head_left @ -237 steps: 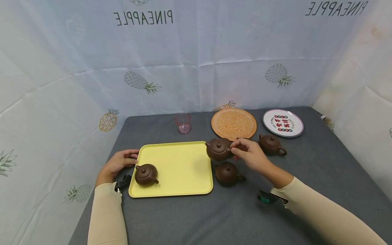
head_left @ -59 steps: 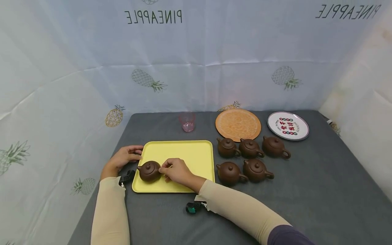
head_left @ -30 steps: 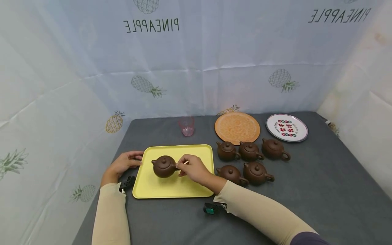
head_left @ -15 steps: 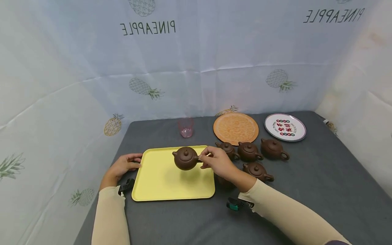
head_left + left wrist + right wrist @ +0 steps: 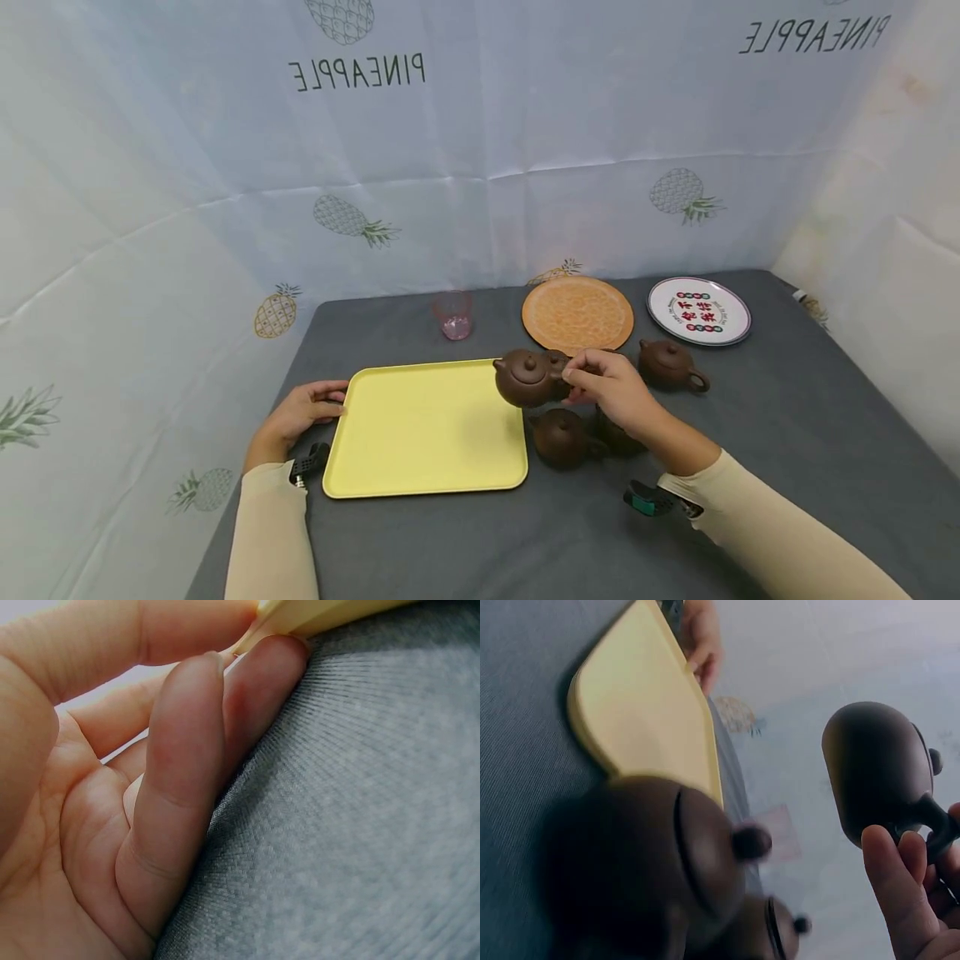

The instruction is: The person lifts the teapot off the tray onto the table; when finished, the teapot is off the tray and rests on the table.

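In the head view my right hand (image 5: 611, 387) pinches the handle of a dark brown teapot (image 5: 523, 379), raised over the yellow tray's right edge. The right wrist view shows thumb and fingers at the handle of this lifted teapot (image 5: 877, 772). My left hand (image 5: 303, 412) lies at the left side of the yellow tray (image 5: 427, 433), its fingertips against the rim. Up close, the left fingers (image 5: 184, 742) rest along the grey cloth. More brown teapots stand right of the tray: one in front (image 5: 562, 437), another at the right (image 5: 667, 365), others partly hidden by the right hand.
Behind the teapots lie a round orange mat (image 5: 577, 315) and a white plate (image 5: 699, 311) with red lettering. A pink clear glass (image 5: 454, 317) stands behind the tray. Pineapple-print curtains (image 5: 480, 100) enclose the grey-covered table (image 5: 450, 550).
The right hand has taken the teapot from the tray's left end, lifted it and carried it right to the tray's right edge. The left hand stays at the tray's left rim.
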`<state>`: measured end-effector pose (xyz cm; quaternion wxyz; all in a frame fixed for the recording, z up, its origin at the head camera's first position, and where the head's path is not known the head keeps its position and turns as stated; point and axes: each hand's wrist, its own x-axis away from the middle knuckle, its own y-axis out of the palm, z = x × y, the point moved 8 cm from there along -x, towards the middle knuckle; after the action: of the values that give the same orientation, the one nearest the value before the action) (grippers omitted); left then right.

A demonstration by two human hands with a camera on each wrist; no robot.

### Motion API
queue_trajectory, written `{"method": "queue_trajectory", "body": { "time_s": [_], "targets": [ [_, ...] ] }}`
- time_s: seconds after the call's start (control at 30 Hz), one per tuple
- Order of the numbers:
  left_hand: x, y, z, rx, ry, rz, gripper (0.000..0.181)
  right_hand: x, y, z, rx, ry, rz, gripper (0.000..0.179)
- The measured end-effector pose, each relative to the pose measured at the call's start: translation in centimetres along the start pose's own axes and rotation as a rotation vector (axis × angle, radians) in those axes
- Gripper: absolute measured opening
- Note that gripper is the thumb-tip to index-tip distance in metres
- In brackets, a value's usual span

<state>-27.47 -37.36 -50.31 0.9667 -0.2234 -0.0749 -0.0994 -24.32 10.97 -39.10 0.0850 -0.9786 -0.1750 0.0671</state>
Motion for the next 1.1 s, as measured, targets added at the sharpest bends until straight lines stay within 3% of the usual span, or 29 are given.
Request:
{"method": "queue_trajectory", "body": {
  "time_s": [0.2,0.47,1.1],
  "targets": [
    [0.1,-0.2,-0.2,-0.008,0.008,0.002,0.063,2.6,-4.1,1.1,0.058,0.034,0.079,0.026],
    [-0.1,0.1,-0.2,-0.002,0.015,0.001,0.061,5.5,-8.1,1.8,0.11,-0.021,0.121,0.025],
    [-0.2,0.1,0.1,0.011,0.015,0.004,0.062,11.0,-15.0,5.0,0.237,0.021,0.233,0.02]
  ]
}}
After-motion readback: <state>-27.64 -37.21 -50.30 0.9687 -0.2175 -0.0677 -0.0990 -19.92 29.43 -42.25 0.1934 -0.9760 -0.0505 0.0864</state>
